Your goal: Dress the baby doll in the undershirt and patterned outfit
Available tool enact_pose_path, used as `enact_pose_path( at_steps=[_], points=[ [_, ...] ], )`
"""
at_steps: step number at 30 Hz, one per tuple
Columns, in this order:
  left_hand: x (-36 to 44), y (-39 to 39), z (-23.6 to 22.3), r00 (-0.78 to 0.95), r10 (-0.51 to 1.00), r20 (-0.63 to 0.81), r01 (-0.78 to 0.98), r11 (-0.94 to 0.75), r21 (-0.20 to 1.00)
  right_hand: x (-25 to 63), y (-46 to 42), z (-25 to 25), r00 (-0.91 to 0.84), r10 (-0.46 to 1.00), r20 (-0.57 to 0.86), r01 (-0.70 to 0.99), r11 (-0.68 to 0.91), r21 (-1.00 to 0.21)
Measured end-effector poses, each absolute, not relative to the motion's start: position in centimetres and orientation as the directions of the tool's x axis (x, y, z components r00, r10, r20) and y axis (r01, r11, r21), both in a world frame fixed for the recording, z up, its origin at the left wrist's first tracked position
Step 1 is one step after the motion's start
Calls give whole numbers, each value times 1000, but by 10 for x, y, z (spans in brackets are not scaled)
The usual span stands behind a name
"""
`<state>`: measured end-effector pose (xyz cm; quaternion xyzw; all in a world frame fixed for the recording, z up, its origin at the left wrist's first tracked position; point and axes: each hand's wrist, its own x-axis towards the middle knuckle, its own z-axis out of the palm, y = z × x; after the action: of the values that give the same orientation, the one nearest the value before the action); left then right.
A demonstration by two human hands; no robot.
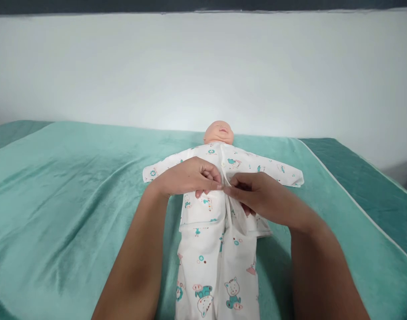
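Observation:
A baby doll [218, 132] lies on its back, dressed in a white printed shirt [197, 212] and matching white trousers [237, 271]. Both shirt sleeves stretch out to the sides. My left hand [197, 177] pinches one front edge of the shirt at the middle of the chest. Close against it, my right hand [253, 193] pinches the other front edge, and the fingertips of both hands nearly meet. Just above them a small button [223, 164] shows on the front strip. Below my fingers the shirt front hangs apart. Whatever lies between my fingertips is hidden.
A light green blanket [73, 200] with soft folds spreads under the doll. At the right, a white-edged darker green cloth [363, 186] borders it. A white wall [203, 66] rises behind the far edge, with a dark band along the top.

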<state>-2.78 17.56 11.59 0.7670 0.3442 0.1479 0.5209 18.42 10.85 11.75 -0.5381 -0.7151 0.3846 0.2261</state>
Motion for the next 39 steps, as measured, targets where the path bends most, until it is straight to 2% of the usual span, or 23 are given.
enact_pose_path(
  at_steps=[3,8,18,30,39],
  points=[
    [-28,176,117,743,654,-139,338,-189,922,186,113,113,-349,936,-48,395,101,-913],
    [-30,176,116,789,599,-136,249,-109,962,177,113,106,-293,956,-17,231,54,-971],
    [-29,177,110,803,595,-24,75,-61,995,176,113,106,-271,962,-41,227,22,-974],
    [-25,178,110,803,593,-64,115,-48,992,176,114,101,-270,963,-17,108,13,-994],
    [-21,173,112,776,619,-122,188,-41,981,177,114,100,-330,943,-47,108,-12,-994]
  ],
)
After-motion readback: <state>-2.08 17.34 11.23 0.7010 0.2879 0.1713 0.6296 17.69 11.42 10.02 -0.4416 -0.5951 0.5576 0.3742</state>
